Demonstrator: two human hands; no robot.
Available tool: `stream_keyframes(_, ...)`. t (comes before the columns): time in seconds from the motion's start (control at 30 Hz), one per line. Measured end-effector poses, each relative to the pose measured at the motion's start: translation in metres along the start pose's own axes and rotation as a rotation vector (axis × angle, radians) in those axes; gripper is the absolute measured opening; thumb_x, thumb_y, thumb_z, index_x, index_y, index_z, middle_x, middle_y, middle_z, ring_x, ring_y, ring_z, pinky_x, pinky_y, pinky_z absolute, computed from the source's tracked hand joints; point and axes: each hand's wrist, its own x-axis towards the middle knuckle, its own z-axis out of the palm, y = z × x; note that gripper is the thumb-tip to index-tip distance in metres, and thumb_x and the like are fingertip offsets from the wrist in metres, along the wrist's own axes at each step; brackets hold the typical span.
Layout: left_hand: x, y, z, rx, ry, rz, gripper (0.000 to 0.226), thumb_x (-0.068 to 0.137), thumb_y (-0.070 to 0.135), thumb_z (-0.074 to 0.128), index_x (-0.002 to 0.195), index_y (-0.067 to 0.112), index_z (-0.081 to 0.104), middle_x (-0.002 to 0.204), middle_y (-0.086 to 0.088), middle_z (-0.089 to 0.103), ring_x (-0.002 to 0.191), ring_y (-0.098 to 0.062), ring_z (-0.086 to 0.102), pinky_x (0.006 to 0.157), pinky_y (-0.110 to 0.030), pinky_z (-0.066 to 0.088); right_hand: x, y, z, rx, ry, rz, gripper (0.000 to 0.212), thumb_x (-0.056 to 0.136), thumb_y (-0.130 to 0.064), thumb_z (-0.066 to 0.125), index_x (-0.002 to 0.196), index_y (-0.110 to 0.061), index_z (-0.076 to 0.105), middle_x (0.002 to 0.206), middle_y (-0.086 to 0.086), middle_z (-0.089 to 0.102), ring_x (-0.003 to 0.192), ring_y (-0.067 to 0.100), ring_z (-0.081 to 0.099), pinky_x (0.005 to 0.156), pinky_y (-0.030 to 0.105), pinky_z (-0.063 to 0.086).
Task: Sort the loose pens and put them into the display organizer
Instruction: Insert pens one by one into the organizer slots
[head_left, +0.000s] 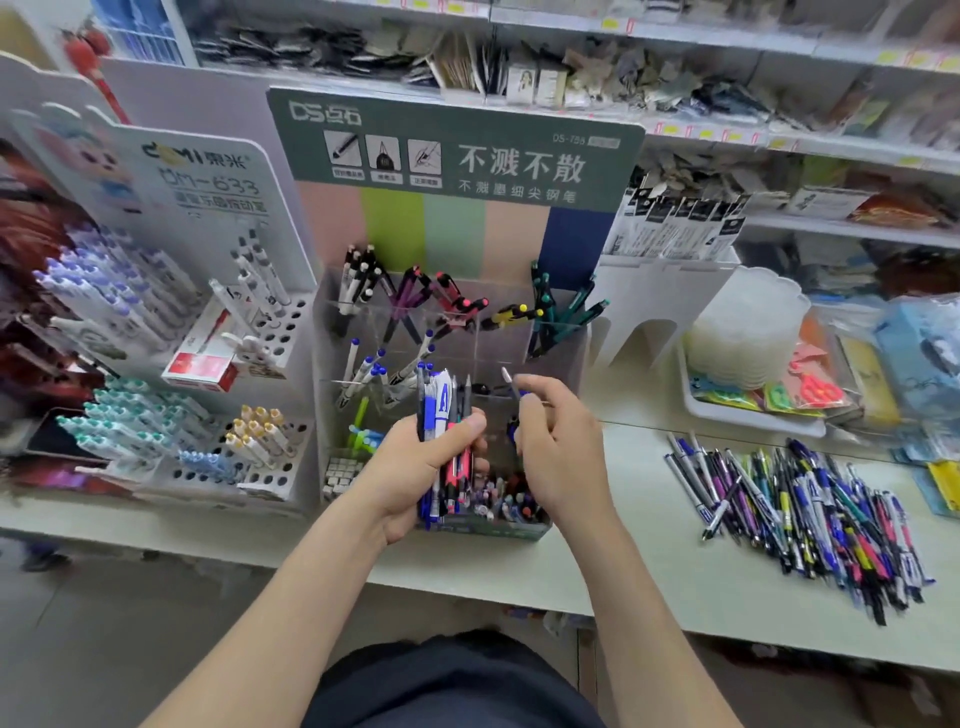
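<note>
Your left hand (415, 470) is clamped round a thick bundle of pens (445, 415), thumb across the front and the tips standing up toward twelve o'clock. Your right hand (558, 447), just at its three o'clock, has its fingers curled and pinches a single pen (506, 378), whose white end points to eleven.

Both hands hover over the front tray (488, 529) of the display organizer (574, 358), which is crowded with mixed pens. Toward twelve, its clear compartments hold sorted groups: blue-capped, black-and-white, purple, red, yellow and green. Well apart at three o'clock, the loose pile (800, 514) lies on the counter (597, 571), so most of the job looks undone.

Watch the bundle. It is mixed and fat, and if you ease your thumb while drawing one pen out, its neighbours will likely slide into the tray unsorted. The dividers are transparent and hard to read, so a pen could drop into the wrong cell. The sorted pens lean over their rims, and a careless wrist might knock them across.
</note>
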Motion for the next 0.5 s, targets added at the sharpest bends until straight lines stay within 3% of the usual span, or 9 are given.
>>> stream_keyframes(0.1, 0.005, 0.001, 0.002, -0.05, 0.031, 0.015, 0.026, 0.095, 0.028, 0.079, 0.104, 0.005, 0.071, 0.086, -0.009, 0.069, 0.074, -0.02, 0.07, 0.064, -0.035, 0.059, 0.006, -0.008, -0.003, 0.036, 0.066, 0.015, 0.023, 0.101, -0.011, 0.051, 0.111, -0.024, 0.067, 0.086, -0.004, 0.07, 0.07, 0.006, 0.06, 0.066, 0.03, 0.047)
stream_keyframes(0.2, 0.008, 0.001, 0.009, -0.096, 0.005, 0.035, 0.035, 0.093, 0.028, 0.079, 0.12, 0.007, 0.073, 0.093, -0.007, 0.071, 0.081, -0.021, 0.07, 0.07, -0.038, 0.058, 0.016, -0.009, -0.017, -0.051, 0.278, -0.142, 0.03, 0.101, -0.007, 0.06, 0.124, -0.02, 0.073, 0.107, -0.003, 0.063, 0.09, -0.003, 0.06, 0.081, 0.008, 0.045)
stream_keyframes(0.3, 0.011, 0.002, 0.02, -0.071, -0.007, 0.055, 0.044, 0.088, 0.032, 0.08, 0.124, 0.009, 0.072, 0.098, -0.007, 0.074, 0.085, -0.022, 0.071, 0.076, -0.041, 0.057, 0.036, -0.009, -0.038, -0.204, 0.484, -0.263, 0.026, 0.097, -0.005, 0.07, 0.12, -0.013, 0.079, 0.105, 0.003, 0.067, 0.082, -0.005, 0.057, 0.081, -0.003, 0.034)
stream_keyframes(0.43, 0.015, 0.003, 0.035, -0.058, -0.016, 0.059, 0.046, 0.087, 0.033, 0.081, 0.124, 0.009, 0.072, 0.102, -0.008, 0.076, 0.086, -0.022, 0.072, 0.077, -0.042, 0.056, 0.067, -0.02, -0.059, -0.269, 0.421, -0.296, 0.032, 0.091, -0.007, 0.077, 0.123, -0.012, 0.075, 0.103, 0.002, 0.078, 0.088, 0.011, 0.066, 0.082, -0.01, 0.028)
stream_keyframes(0.5, 0.017, 0.003, 0.04, -0.049, -0.017, 0.057, 0.045, 0.088, 0.033, 0.081, 0.124, 0.008, 0.072, 0.103, -0.009, 0.076, 0.085, -0.022, 0.072, 0.079, -0.043, 0.056, 0.081, -0.029, -0.061, -0.236, 0.362, -0.307, 0.036, 0.092, -0.009, 0.077, 0.127, -0.014, 0.072, 0.104, -0.001, 0.078, 0.087, 0.01, 0.068, 0.085, -0.004, 0.036)
